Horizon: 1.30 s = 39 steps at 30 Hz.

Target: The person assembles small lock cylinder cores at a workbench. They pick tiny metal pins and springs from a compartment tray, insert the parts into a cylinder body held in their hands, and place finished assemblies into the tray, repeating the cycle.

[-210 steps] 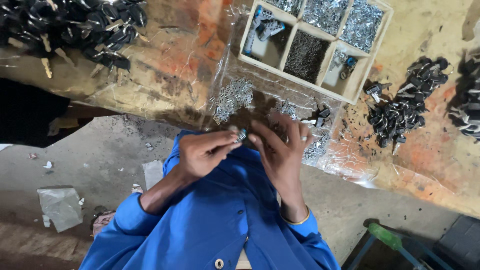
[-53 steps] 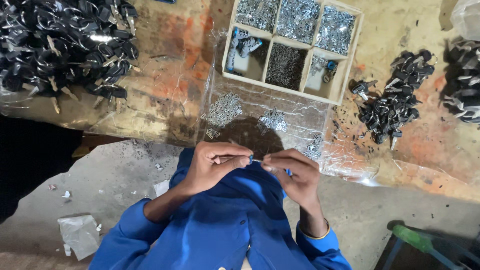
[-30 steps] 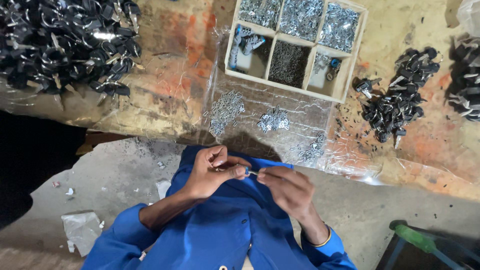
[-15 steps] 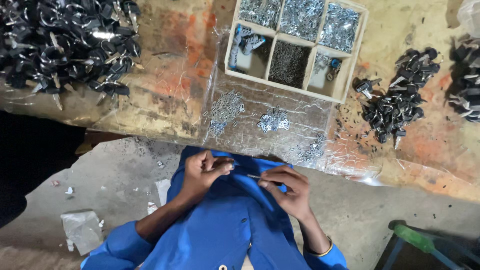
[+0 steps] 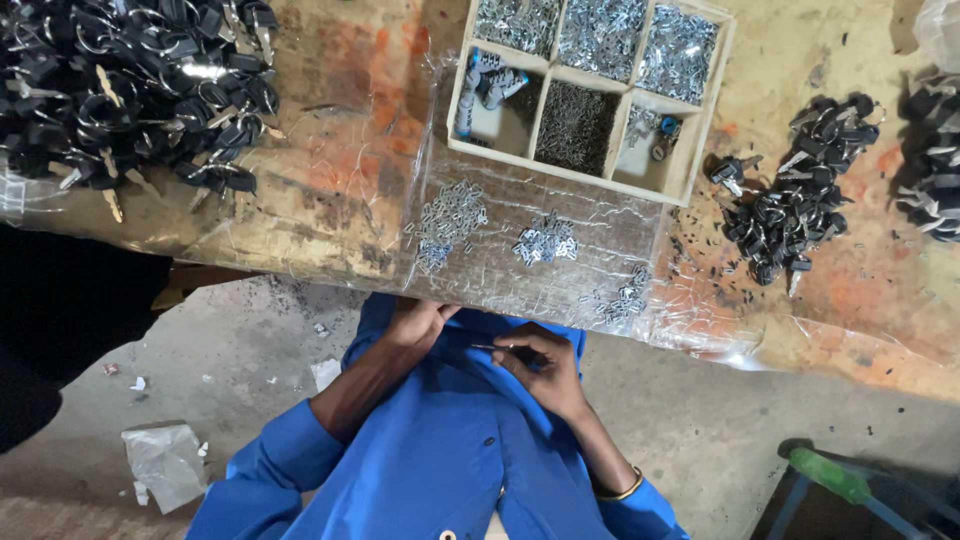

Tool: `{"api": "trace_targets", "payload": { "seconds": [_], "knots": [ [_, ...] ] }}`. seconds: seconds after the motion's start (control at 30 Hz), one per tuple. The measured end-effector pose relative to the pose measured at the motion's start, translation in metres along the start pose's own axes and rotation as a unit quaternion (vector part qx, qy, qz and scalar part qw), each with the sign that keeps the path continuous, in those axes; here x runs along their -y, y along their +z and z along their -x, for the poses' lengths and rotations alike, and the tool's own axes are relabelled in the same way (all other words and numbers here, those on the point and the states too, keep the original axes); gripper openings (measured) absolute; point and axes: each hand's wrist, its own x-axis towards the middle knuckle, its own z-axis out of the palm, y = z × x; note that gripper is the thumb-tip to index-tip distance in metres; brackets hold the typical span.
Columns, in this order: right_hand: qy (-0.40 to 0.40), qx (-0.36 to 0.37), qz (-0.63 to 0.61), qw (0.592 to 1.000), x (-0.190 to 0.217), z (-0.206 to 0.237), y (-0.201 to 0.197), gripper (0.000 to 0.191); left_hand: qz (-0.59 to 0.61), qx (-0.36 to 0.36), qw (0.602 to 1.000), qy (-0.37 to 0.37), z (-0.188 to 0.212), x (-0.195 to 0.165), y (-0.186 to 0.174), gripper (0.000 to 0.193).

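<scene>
Both hands have dropped from chest height toward the lap and now sit just below the near edge of the worktop [image 5: 330,250], the left hand [image 5: 415,325] having drawn slightly apart from the right hand [image 5: 535,365]. The right hand is pinched around a thin metal pin [image 5: 492,347], which projects leftward from its fingertips over the blue garment [image 5: 440,450]. The left hand is curled loosely with its fingers folded in; whether it grips a small part cannot be told. The separation of the hands suggests that the fitting of pin to part is at an interrupted or just-finished stage, with the pin still in hand rather than set down. On the worktop, a clear plastic sheet [image 5: 640,250] covers the near middle and carries three small heaps of silvery metal pieces [image 5: 450,220], near the edge above the hands. Behind them stands a wooden compartment tray [image 5: 705,120] holding further small metal parts. A large pile of black-headed keys on rings [image 5: 130,90] occupies the far left corner; a smaller pile of keys [image 5: 795,210] lies right of the tray.
</scene>
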Motion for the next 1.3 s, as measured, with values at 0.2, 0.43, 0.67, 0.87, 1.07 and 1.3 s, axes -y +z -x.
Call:
{"api": "trace_targets", "payload": {
  "seconds": [0.2,0.43,0.67,0.87,1.07,1.3],
  "knots": [
    [0.065,-0.043,-0.142,0.987,-0.005,-0.007,0.008,0.019,-0.169,0.184,0.968,-0.007,0.013,0.001,-0.004,0.04],
    [0.022,-0.097,-0.112,0.989,0.0,0.0,0.008,0.019,-0.191,0.006,0.972,-0.133,0.03,-0.01,0.001,0.029],
    [-0.135,-0.095,-0.02,0.986,0.031,0.016,0.008,0.019,-0.24,0.027,0.966,-0.094,0.058,-0.011,-0.011,0.025],
    [-0.127,-0.116,-0.035,0.984,0.047,0.017,0.01,0.019,-0.283,0.044,0.957,-0.043,0.076,-0.015,-0.01,0.019],
    [-0.094,-0.141,-0.042,0.985,0.05,0.01,0.006,0.02,-0.219,0.05,0.974,-0.031,0.069,-0.013,-0.005,0.012],
    [-0.13,-0.069,-0.005,0.989,0.071,-0.005,-0.028,0.024,-0.151,0.033,0.987,-0.043,0.063,-0.024,0.003,0.041]
  ]
}}
